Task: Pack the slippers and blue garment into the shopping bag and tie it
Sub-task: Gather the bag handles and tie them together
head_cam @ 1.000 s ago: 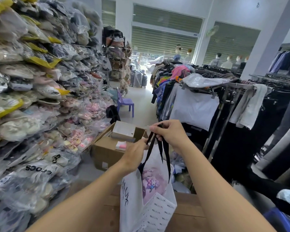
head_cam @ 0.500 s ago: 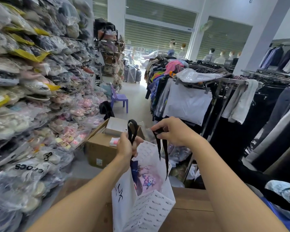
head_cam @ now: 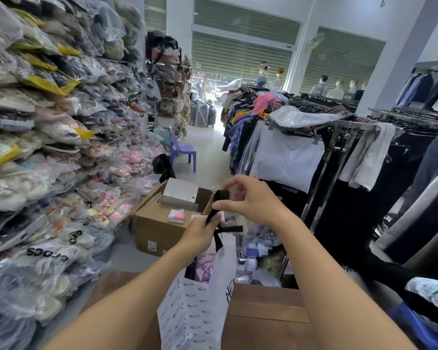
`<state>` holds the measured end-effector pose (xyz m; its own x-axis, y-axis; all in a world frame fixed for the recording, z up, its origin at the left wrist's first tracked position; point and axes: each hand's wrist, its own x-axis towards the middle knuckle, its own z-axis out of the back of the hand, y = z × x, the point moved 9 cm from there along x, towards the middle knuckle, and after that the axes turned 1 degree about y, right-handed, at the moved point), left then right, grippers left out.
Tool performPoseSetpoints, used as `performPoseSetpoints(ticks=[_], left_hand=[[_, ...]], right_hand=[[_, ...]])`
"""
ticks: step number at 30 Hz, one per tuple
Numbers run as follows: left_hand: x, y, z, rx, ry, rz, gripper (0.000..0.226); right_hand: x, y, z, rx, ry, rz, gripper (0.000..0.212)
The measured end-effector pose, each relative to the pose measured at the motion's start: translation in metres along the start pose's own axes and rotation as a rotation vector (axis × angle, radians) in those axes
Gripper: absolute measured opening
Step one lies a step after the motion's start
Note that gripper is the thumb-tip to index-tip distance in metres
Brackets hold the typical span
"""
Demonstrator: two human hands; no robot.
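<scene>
A white printed shopping bag (head_cam: 195, 314) stands on the wooden counter (head_cam: 266, 314) in front of me. Its black ribbon handles (head_cam: 219, 205) are drawn together above its mouth. My left hand (head_cam: 200, 234) pinches the ribbons low, just over the bag's top. My right hand (head_cam: 250, 198) holds a loop of ribbon higher up between thumb and fingers, and one ribbon end (head_cam: 232, 229) sticks out sideways. Through the narrowed mouth I see pink slippers with a cartoon print (head_cam: 205, 266) and a sliver of the blue garment (head_cam: 191, 270).
An open cardboard box (head_cam: 159, 228) with a white carton sits on the floor beyond the counter. Bagged shoes are stacked high along the left wall (head_cam: 48, 147). Clothes racks (head_cam: 339, 152) crowd the right. A purple plastic chair (head_cam: 182, 150) stands in the aisle.
The two handle ribbons, held apart half a second ago, are now crossed together above the bag. My left hand dropped lower and my right hand moved left over it with a loop.
</scene>
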<state>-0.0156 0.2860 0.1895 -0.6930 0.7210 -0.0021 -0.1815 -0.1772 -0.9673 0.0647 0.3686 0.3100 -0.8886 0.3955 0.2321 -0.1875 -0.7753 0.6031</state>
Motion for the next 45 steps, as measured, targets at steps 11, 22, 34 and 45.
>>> performPoseSetpoints(ticks=[11,22,34,45], left_hand=[[0.005,0.012,0.015,-0.174,-0.071,0.05,0.038],[-0.006,-0.022,0.009,0.352,0.037,-0.313,0.033],[-0.007,-0.02,-0.003,0.931,0.148,-0.397,0.015],[0.008,0.021,0.003,-0.088,0.205,0.285,0.029]], right_hand=[[-0.02,-0.075,-0.073,0.598,0.193,-0.334,0.018],[-0.018,-0.096,-0.133,1.336,0.213,-0.804,0.032],[-0.012,-0.101,-0.122,0.883,0.206,-0.743,0.021],[-0.019,-0.076,-0.107,0.799,0.345,-0.255,0.039]])
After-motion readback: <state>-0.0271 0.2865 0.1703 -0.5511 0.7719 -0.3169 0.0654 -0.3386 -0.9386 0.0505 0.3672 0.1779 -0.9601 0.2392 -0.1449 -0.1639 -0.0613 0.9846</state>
